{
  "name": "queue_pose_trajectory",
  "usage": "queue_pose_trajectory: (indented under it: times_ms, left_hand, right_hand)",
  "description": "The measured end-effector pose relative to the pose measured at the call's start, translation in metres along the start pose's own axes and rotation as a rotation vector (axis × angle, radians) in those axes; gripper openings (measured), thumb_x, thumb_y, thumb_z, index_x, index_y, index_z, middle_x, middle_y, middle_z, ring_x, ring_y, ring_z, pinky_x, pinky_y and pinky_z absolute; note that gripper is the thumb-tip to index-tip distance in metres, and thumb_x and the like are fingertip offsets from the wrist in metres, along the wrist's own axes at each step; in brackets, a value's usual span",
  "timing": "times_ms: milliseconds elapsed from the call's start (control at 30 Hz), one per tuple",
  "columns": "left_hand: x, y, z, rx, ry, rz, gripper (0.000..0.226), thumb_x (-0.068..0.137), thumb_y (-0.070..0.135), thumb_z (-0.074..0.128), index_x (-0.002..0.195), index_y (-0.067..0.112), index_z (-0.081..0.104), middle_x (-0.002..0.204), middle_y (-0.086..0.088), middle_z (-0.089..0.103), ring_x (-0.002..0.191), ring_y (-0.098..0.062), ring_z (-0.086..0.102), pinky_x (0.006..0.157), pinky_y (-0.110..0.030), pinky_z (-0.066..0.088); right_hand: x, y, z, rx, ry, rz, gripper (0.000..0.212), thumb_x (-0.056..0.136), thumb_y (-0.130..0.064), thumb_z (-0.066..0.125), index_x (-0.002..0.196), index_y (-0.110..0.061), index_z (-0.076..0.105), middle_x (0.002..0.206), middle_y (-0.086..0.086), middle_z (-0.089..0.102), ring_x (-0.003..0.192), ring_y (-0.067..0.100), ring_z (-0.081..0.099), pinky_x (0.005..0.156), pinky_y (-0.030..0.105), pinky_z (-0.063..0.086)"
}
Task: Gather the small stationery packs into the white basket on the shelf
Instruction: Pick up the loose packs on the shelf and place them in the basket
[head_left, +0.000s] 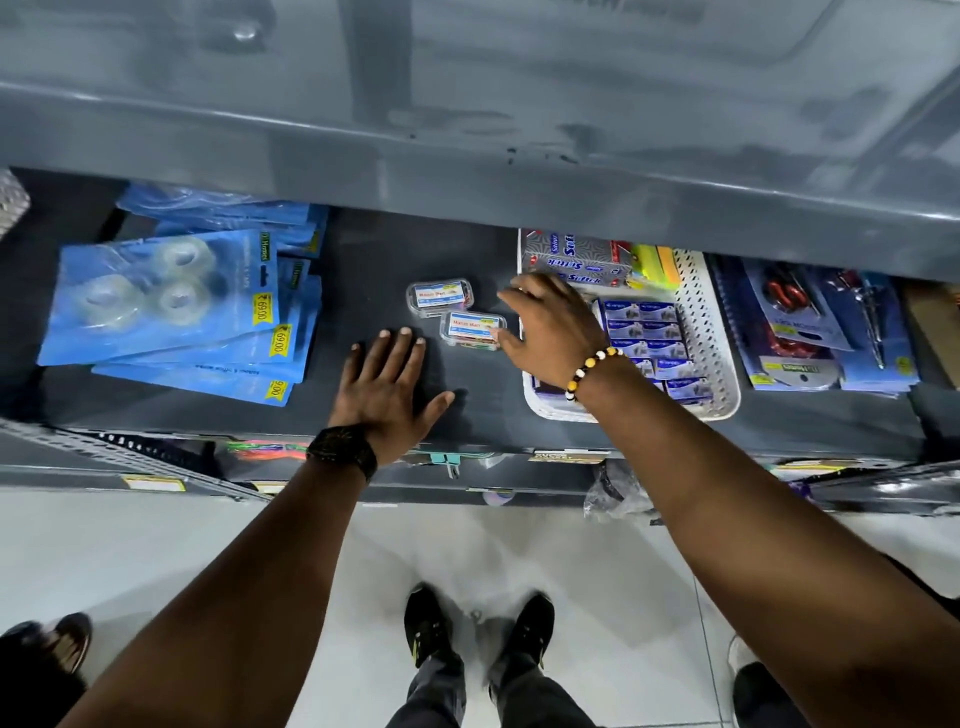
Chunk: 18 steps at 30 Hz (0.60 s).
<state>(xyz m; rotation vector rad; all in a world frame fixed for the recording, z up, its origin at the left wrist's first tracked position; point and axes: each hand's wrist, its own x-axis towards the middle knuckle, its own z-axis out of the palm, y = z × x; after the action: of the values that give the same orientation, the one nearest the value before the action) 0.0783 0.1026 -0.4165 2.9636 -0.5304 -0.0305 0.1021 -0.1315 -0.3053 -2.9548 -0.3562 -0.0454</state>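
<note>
Two clear small packs (457, 314) lie on the shelf (363, 270), just left of the white basket (709, 332). Right hand (550, 327) spread, thumb touching the nearer pack. Left hand (387, 389) flat, spread, empty. Best: pinch the nearer pack by its sides, lift clear of the basket rim.

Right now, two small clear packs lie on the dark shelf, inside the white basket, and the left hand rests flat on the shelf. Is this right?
Not quite. The head view shows the two clear packs on the dark shelf outside the white basket, just to its left. The left hand does rest flat on the shelf.
</note>
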Motion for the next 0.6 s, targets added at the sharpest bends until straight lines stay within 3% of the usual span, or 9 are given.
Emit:
queue_pose_trajectory:
  times_ms: [67, 167, 333, 600]
  left_hand:
    - [0.000, 0.002, -0.001, 0.001, -0.005, -0.001, 0.087, 0.092, 0.078, 0.016, 0.156, 0.019, 0.026, 0.166, -0.002, 0.021, 0.153, -0.026, 0.014, 0.124, -0.054, 0.008]
    - [0.000, 0.003, -0.004, -0.006, -0.024, -0.003, 0.088, 0.092, 0.078, 0.014, 0.157, 0.021, 0.022, 0.167, -0.001, 0.017, 0.154, -0.026, 0.011, 0.124, -0.054, 0.006]
    - [0.000, 0.003, -0.005, -0.008, -0.030, -0.011, 0.089, 0.090, 0.079, 0.008, 0.158, 0.022, 0.019, 0.168, 0.001, 0.014, 0.155, -0.024, 0.008, 0.124, -0.053, 0.006]
    - [0.000, 0.002, -0.004, -0.022, -0.026, -0.012, 0.087, 0.091, 0.079, 0.011, 0.158, 0.023, 0.020, 0.167, 0.001, 0.016, 0.155, -0.025, 0.009, 0.124, -0.054, 0.006]
  right_hand:
    - [0.010, -0.003, 0.003, -0.033, 0.008, -0.039, 0.051, 0.082, -0.034, 0.064, 0.125, -0.006, 0.059, 0.128, 0.014, 0.058, 0.122, 0.034, 0.048, 0.108, 0.043, 0.037]
    - [0.023, -0.011, 0.013, -0.061, -0.106, -0.069, 0.056, 0.082, -0.039, 0.063, 0.129, -0.010, 0.054, 0.128, 0.013, 0.061, 0.130, 0.034, 0.043, 0.113, 0.043, 0.029]
    - [0.037, -0.023, 0.029, -0.192, -0.306, -0.025, 0.071, 0.082, -0.046, 0.059, 0.141, -0.011, 0.038, 0.133, 0.008, 0.060, 0.144, 0.034, 0.025, 0.118, 0.055, -0.008]
    - [0.028, -0.026, 0.026, -0.160, -0.181, -0.027, 0.060, 0.080, -0.037, 0.069, 0.132, -0.014, 0.050, 0.127, 0.007, 0.061, 0.134, 0.028, 0.039, 0.120, 0.052, 0.000]
